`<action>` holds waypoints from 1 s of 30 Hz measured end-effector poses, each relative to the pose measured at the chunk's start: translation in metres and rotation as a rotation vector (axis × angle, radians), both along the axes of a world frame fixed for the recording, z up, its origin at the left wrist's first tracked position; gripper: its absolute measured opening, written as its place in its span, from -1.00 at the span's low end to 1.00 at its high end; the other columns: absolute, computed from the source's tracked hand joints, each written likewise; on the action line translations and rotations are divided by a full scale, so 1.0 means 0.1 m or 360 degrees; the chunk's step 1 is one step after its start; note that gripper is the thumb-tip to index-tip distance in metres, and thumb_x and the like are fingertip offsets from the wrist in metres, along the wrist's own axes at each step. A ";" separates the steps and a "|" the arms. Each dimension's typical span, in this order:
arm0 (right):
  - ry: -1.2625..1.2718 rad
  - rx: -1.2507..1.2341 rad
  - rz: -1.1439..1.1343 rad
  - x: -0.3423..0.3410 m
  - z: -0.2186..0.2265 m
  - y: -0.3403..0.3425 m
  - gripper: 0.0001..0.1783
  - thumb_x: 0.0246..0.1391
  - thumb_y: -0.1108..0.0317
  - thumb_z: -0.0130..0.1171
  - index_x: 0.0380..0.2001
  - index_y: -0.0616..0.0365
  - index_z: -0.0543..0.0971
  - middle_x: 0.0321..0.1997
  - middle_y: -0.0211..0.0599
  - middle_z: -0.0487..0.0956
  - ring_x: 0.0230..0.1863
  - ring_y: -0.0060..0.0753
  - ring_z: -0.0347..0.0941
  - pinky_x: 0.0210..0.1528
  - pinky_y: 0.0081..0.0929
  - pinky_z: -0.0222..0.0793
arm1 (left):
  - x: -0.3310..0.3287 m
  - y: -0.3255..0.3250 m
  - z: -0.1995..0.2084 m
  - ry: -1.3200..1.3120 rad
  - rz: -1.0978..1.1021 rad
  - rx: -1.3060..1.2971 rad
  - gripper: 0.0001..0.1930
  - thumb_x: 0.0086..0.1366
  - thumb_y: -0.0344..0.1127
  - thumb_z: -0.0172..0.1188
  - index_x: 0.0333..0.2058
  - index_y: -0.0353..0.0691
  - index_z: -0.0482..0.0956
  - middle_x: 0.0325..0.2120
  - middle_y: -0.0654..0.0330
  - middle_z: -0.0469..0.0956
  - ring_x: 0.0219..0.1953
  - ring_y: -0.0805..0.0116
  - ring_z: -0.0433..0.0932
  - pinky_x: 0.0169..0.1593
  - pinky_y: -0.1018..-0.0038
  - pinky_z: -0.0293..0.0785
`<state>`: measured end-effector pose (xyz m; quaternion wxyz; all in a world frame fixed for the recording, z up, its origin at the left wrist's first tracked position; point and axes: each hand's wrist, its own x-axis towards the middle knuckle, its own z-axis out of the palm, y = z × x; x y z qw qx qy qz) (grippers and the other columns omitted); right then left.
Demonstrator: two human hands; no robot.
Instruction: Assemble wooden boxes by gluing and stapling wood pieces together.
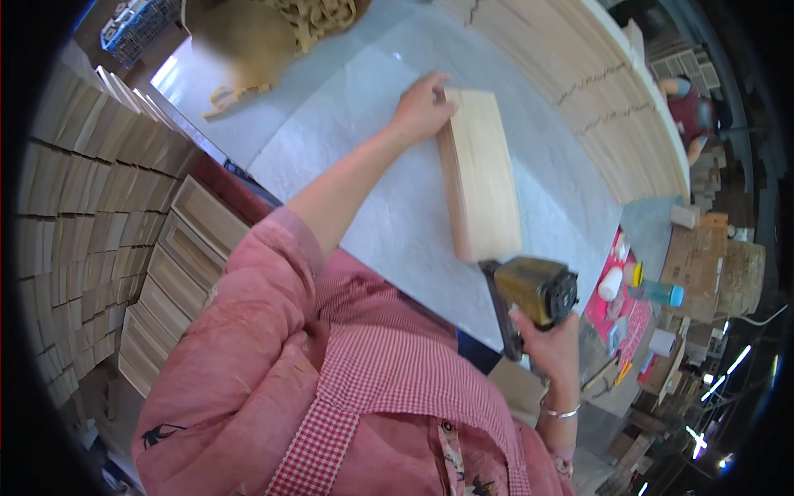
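A long, pale wooden box-like piece [486, 174] lies on the grey-white tabletop [380, 215], its length running away from me. My left hand [423, 109] grips its far left corner, the fingers closed about the edge. In my right hand [550, 347] is a nail gun [533, 289] with a dark gold and black body, its handle wrapped by the fingers. The gun's nose is at the near end of the wooden piece; whether it touches the wood I cannot tell.
Pale wooden boards [562, 74] stand in a long row at the far right. Stacked wood [66, 190] and frames [194, 223] rise on the left. Curved wooden pieces [318, 21] lie at the back. Bottles [610, 283] rest on pink cloth; another person [688, 116] is at the right.
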<state>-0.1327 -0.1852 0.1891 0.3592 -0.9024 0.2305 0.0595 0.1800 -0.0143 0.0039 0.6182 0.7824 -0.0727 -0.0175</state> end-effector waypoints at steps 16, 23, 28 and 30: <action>0.0038 0.0049 -0.0169 -0.05 0.09 -0.22 -0.59 -0.01 0.34 0.47 -0.16 0.38 0.61 -0.33 -0.19 0.69 -0.41 -0.41 0.56 -0.35 -0.49 0.49 | 0.10 0.05 -0.04 0.0031 -0.0177 0.0312 -0.58 0.20 -0.25 0.22 0.04 -0.19 0.54 -0.16 0.06 0.60 -0.22 0.20 0.57 -0.09 0.36 0.53; 0.0094 0.0034 -0.0152 0.08 0.11 -0.27 -0.59 0.01 0.33 0.46 -0.14 0.38 0.60 -0.33 -0.21 0.69 -0.42 -0.42 0.55 -0.35 -0.50 0.49 | 0.21 0.03 -0.14 0.0016 -0.0140 0.0365 -0.65 0.21 -0.26 0.22 -0.03 -0.23 0.56 -0.24 0.06 0.60 -0.28 0.19 0.56 -0.14 0.36 0.52; 0.0127 0.0034 -0.0085 0.12 0.06 -0.30 -0.60 0.04 0.32 0.43 -0.13 0.38 0.60 -0.36 -0.23 0.68 -0.44 -0.46 0.54 -0.39 -0.54 0.46 | 0.26 0.04 -0.22 0.0013 -0.0110 0.0423 -0.69 0.21 -0.28 0.21 -0.09 -0.25 0.58 -0.29 0.05 0.61 -0.32 0.19 0.56 -0.18 0.37 0.52; 0.0111 0.0088 -0.0088 0.11 0.05 -0.31 -0.61 0.05 0.32 0.42 -0.14 0.38 0.60 -0.38 -0.23 0.68 -0.45 -0.47 0.53 -0.41 -0.55 0.44 | 0.29 0.04 -0.26 0.0011 -0.0106 0.0443 -0.71 0.22 -0.28 0.21 -0.11 -0.27 0.59 -0.32 0.05 0.61 -0.34 0.18 0.56 -0.20 0.37 0.52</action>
